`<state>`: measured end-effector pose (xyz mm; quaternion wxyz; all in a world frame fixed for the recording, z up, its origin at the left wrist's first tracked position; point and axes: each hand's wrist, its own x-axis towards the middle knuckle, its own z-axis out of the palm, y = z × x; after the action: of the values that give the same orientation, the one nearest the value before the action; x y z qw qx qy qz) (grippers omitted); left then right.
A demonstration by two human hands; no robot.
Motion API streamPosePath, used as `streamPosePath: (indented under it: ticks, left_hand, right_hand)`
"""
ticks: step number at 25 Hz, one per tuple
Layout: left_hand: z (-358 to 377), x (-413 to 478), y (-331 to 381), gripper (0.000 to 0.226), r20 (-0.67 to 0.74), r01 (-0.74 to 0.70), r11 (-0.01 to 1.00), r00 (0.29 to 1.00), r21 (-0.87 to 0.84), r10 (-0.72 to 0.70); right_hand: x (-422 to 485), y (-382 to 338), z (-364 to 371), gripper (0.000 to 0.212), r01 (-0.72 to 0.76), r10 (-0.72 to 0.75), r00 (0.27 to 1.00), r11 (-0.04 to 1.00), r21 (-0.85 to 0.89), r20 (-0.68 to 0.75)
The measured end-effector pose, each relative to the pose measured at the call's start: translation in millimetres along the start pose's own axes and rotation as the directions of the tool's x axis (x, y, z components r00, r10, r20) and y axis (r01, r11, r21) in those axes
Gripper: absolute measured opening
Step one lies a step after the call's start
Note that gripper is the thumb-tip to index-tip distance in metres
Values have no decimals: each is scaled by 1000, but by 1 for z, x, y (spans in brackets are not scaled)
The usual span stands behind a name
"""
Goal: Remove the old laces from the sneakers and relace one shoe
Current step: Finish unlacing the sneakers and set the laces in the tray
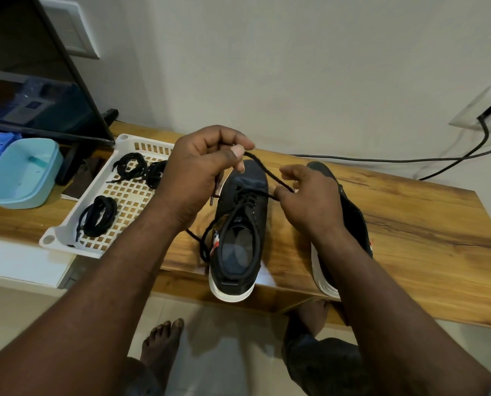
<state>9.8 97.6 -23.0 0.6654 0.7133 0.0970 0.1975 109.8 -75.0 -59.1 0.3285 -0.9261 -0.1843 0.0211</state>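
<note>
A black sneaker (240, 232) with a white sole stands upright on the wooden table (410, 224), heel over the front edge. A black lace (267, 171) is threaded through its lower eyelets. My left hand (198, 170) pinches one end of the lace above the toe. My right hand (310, 195) pinches the same lace beside the eyelets, so it runs taut between the hands. The lace's other end trails off the shoe's left side. The second sneaker (350, 218) lies on its side behind my right forearm, mostly hidden.
A white slotted tray (124, 201) left of the shoe holds three bundles of black laces (98, 215). A light blue tub (21, 172) and a dark monitor (38, 81) stand at the far left. A black cable (410, 160) runs along the wall to a socket.
</note>
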Motion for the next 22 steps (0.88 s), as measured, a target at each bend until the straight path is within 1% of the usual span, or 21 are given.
streamPosePath:
  ticks: [1,2,3,4,5,6,8,11,12,13,15,17,19,20,22]
  left_hand:
    - [1,0,-1,18,5,9,1000,1000,23,-9]
    - [4,0,-1,17,15,16,999,1000,42,-16]
    - [6,-1,-1,17,27,20,998,999,55,-21]
    - [7,-2,-2,17,39,26,998,999,57,-28]
    - [8,-2,-3,16,53,37,998,998,51,-40]
    - [7,-2,-4,17,75,58,998,995,38,-61]
    - [4,-1,-6,20,139,110,994,985,-24,-106]
    - [0,-2,-7,22,201,137,976,974,-171,-102]
    - [0,-2,-7,21,199,132,976,975,-173,-97]
    - [0,-2,-7,21,179,124,984,979,-131,-100]
    - [1,-3,-10,18,107,110,994,988,26,-113]
    - [0,-2,-15,14,25,110,983,993,150,-115]
    - [-2,-1,-21,14,-14,97,968,995,233,-96]
    - [-2,0,-24,15,-20,93,956,996,280,-91]
    - [-2,-1,-28,17,-21,111,922,994,372,-111]
  right_hand:
    - [-3,-7,-2,39,119,-118,993,992,52,-24]
    - [-7,-16,-6,39,252,-248,967,965,67,-66]
    - [-9,-23,-7,33,356,-348,930,933,57,-117]
    - [-10,-26,-7,26,401,-389,906,915,44,-164]
    - [-9,-26,-6,20,385,-368,910,921,57,-193]
    - [-7,-24,-5,17,332,-310,930,938,94,-197]
    - [-5,-17,-3,16,246,-227,963,961,125,-147]
    - [-6,-16,0,19,224,-216,973,968,110,-77]
    - [-6,-17,0,21,206,-199,978,972,117,-68]
    - [-6,-17,0,24,176,-169,984,978,115,-62]
    - [-6,-15,-3,29,81,-80,997,994,74,-10]
    - [-7,-11,-7,30,19,-26,989,999,49,146]
    - [-14,-12,-6,35,41,-40,942,999,5,334]
    - [-18,-13,-4,38,79,-60,923,996,-35,380]
    - [-20,-15,0,38,123,-85,926,989,-80,368]
